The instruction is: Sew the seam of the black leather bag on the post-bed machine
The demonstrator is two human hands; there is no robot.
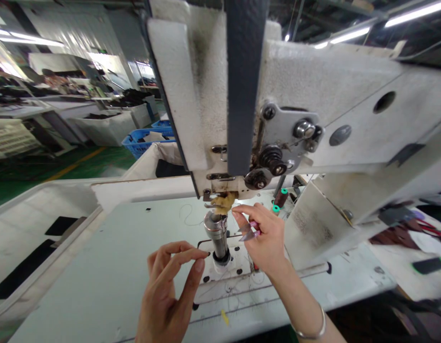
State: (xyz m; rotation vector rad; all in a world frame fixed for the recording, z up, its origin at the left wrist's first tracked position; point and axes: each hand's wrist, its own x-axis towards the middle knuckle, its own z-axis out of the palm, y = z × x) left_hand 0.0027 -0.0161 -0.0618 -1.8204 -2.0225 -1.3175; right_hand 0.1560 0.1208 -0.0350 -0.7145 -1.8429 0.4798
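Note:
A post-bed sewing machine (209, 71) stands in front of me, its round metal post (219, 238) rising from the table. My right hand (265, 233) is closed, with small thread snips (249, 232) tucked in it, blades pointing left. Its thumb and forefinger pinch together beside a yellowish-brown fuzzy pad (223, 203) near the needle area; whether they hold thread cannot be made out. Left of the post, my left hand (174, 281) is closed in a pinch. Something tiny and dark shows at its fingertips, too small to name.
Thread spools (282, 196) stand behind the post. Loose thread ends lie around its base plate (242, 267), and a ruler strip runs along the table (135, 257). On the left is a white bin (13, 205) holding dark pieces; a blue basket (135, 143) stands farther back.

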